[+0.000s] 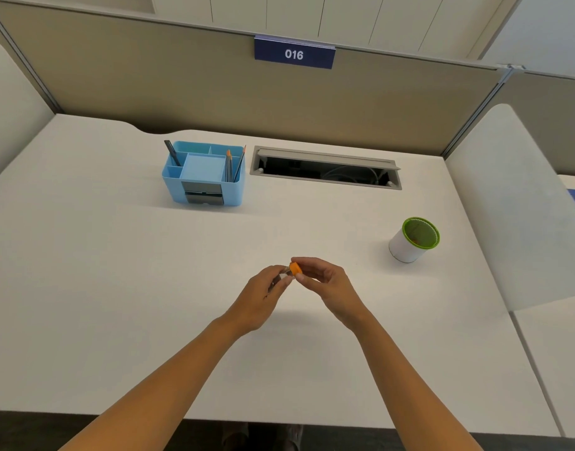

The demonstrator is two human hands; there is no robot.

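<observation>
Both hands are up over the middle of the table (117,288), meeting at a small clear vial (284,272) with an orange cap (294,268). Left hand (263,297) grips the clear body, fingers (277,278) curled round it, so most of the glass is hidden. Right hand (328,284) pinches the cap between thumb and fingertips (307,262), its other fingers loosely curled behind. The vial lies roughly sideways, cap end toward the right hand, held clear of the table surface; can't tell if the cap is seated or partly off. Contents not readable. Far side, left of centre: a blue desk organizer (204,174) with a dark pen (173,153) in its left slot and pencils (237,164) leaning in the right one. Just beside it to the right, an open cable tray (326,169) set into the table, cables inside. Right side, well apart from the hands: a white cup (406,245) with a green rim, upright, something small and orange inside. A blue "016" sign (294,54) hangs on the partition (149,86) behind.
</observation>
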